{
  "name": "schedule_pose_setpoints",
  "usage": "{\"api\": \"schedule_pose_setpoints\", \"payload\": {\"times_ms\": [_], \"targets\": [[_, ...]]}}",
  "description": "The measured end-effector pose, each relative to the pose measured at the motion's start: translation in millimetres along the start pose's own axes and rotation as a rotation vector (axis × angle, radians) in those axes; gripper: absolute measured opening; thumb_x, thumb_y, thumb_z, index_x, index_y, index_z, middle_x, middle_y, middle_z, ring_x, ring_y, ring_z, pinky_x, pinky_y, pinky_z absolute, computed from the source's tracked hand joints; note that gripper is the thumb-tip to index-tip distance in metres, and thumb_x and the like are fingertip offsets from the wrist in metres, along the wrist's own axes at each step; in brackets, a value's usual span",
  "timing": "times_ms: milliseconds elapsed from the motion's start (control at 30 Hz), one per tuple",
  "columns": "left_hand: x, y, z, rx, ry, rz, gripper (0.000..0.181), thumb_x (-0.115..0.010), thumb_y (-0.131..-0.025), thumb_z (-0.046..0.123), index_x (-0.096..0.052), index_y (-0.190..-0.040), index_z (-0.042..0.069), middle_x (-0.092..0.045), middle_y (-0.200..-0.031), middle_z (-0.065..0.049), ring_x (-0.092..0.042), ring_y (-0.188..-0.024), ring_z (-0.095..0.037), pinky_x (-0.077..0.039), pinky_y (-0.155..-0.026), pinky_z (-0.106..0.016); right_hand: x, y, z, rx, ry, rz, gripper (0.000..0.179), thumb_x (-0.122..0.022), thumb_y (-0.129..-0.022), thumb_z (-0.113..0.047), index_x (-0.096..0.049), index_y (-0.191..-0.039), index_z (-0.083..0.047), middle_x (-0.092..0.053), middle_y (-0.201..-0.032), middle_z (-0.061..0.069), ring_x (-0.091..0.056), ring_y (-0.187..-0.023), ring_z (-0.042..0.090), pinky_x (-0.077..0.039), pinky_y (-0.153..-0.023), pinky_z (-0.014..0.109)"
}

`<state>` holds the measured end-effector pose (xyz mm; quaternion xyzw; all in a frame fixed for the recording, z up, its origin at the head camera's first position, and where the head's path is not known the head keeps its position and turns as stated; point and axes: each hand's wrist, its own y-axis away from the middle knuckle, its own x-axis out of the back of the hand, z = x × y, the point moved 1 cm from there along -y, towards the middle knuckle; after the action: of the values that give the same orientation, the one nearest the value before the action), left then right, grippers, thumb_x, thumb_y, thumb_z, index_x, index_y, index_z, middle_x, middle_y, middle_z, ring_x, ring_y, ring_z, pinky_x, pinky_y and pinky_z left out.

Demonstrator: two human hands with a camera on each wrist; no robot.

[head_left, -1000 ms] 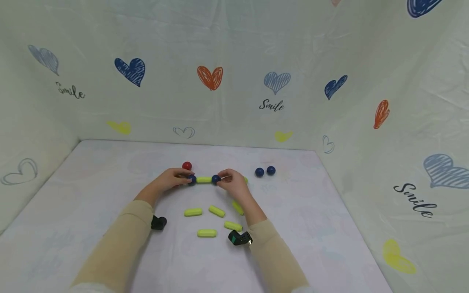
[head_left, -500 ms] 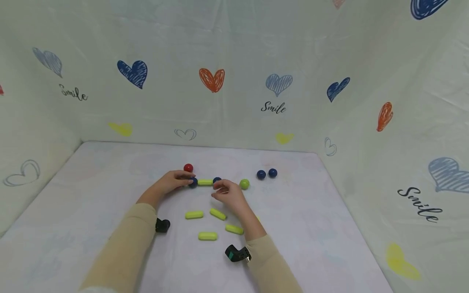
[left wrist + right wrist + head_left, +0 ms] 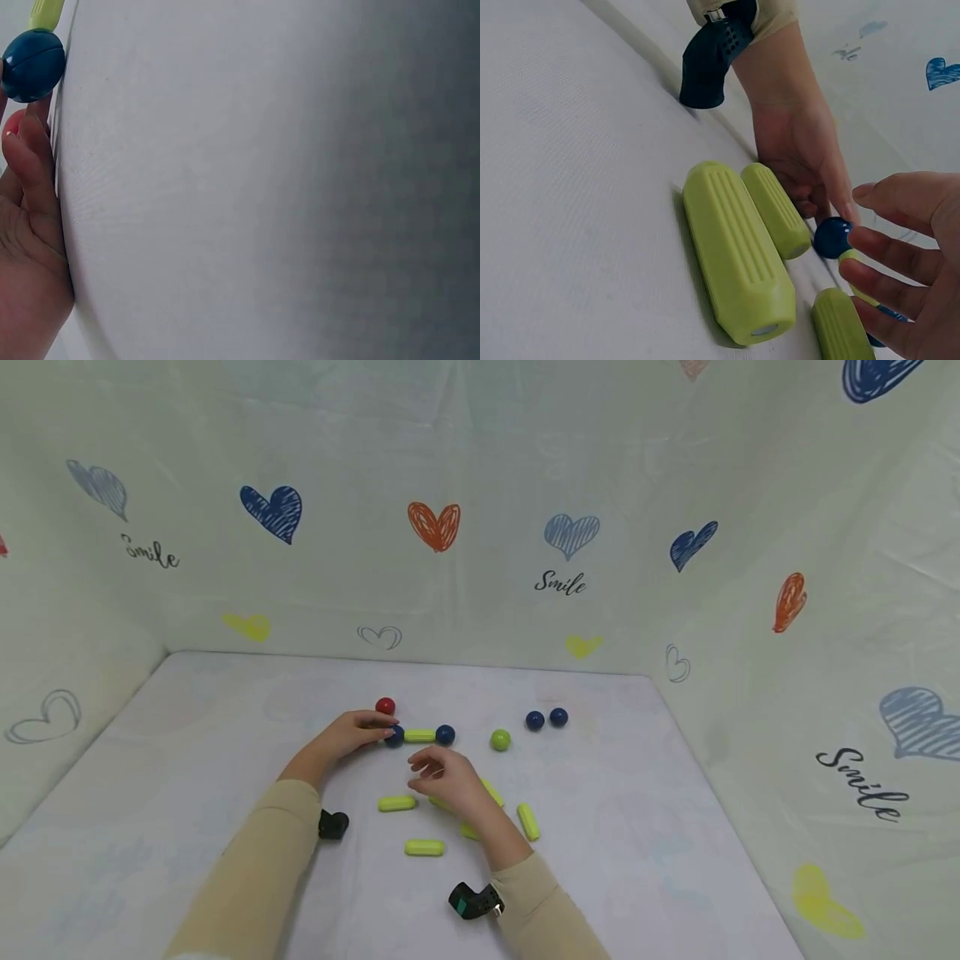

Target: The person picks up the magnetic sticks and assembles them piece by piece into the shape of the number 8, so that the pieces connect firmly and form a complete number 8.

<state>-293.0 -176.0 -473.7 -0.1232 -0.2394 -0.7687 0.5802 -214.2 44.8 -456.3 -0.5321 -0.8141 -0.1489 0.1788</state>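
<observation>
At far left, the left hand (image 3: 347, 733) rests on the surface (image 3: 187, 735), fingertips pinching the blue ball (image 3: 394, 736) that ends a short chain: ball, green rod (image 3: 419, 736), second blue ball (image 3: 445, 734). A red ball (image 3: 385, 706) sits just beyond that hand. Nearer the person, the right hand (image 3: 442, 779) hovers empty, fingers loosely spread, over loose green rods (image 3: 396, 803). Judged step: fetching another rod. Next move calls for closing on one rod and bringing it to the chain's free ball.
</observation>
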Motion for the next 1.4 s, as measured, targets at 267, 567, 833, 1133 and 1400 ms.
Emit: {"api": "schedule_pose_setpoints", "payload": {"times_ms": [267,567,833,1133,1400], "targets": [[-1.0,-1.2,-0.1,0.022,0.001,0.011,0.036,-0.066,-0.094,0.026,-0.065,-0.127,0.01,-0.054,-0.135,-0.018,-0.042,-0.128,-0.036,-0.034,-0.106,-0.053,-6,2.9,-5,0.015,0.025,-0.07,0.028,-0.076,-0.086,-0.014,-0.069,-0.112,-0.011,-0.066,-0.101,-0.004,-0.057,-0.087,0.007,-0.048,-0.077,0.025],[0.4,-0.3,-1.1,0.035,0.021,0.017,0.037,-0.067,-0.094,0.027,-0.066,-0.126,0.009,-0.051,-0.138,-0.019,-0.042,-0.128,-0.035,-0.035,-0.106,-0.052,-18,3.5,-5,0.078,0.125,-0.14,0.027,-0.079,-0.082,-0.013,-0.073,-0.108,-0.013,-0.063,-0.1,-0.01,-0.054,-0.088,0.004,-0.046,-0.079,0.021],[-0.2,1.9,1.7,0.035,0.023,0.011,0.036,-0.065,-0.095,0.025,-0.065,-0.126,0.008,-0.052,-0.137,-0.019,-0.045,-0.125,-0.034,-0.038,-0.103,-0.049,-23,4.7,-5,0.107,0.195,-0.15,0.024,-0.079,-0.083,-0.014,-0.074,-0.107,-0.016,-0.06,-0.095,-0.012,-0.051,-0.083,0.003,-0.044,-0.073,0.02],[-1.7,0.5,1.3,0.047,0.029,0.011,0.036,-0.064,-0.095,0.026,-0.065,-0.126,0.007,-0.051,-0.138,-0.02,-0.044,-0.124,-0.035,-0.038,-0.102,-0.049,-28,5.1,-5,0.084,0.277,-0.137,0.023,-0.078,-0.083,-0.01,-0.073,-0.105,-0.016,-0.057,-0.087,-0.013,-0.048,-0.074,0.005,-0.041,-0.065,0.021],[-0.9,2.3,6.0,0.08,0.03,0.028,0.038,-0.066,-0.094,0.03,-0.066,-0.126,0.01,-0.05,-0.138,-0.018,-0.045,-0.115,-0.032,-0.04,-0.1,-0.046,-30,4.1,-5,0.065,0.306,-0.131,0.023,-0.078,-0.083,-0.011,-0.074,-0.104,-0.018,-0.057,-0.086,-0.014,-0.047,-0.073,0.005,-0.041,-0.064,0.021]]}}
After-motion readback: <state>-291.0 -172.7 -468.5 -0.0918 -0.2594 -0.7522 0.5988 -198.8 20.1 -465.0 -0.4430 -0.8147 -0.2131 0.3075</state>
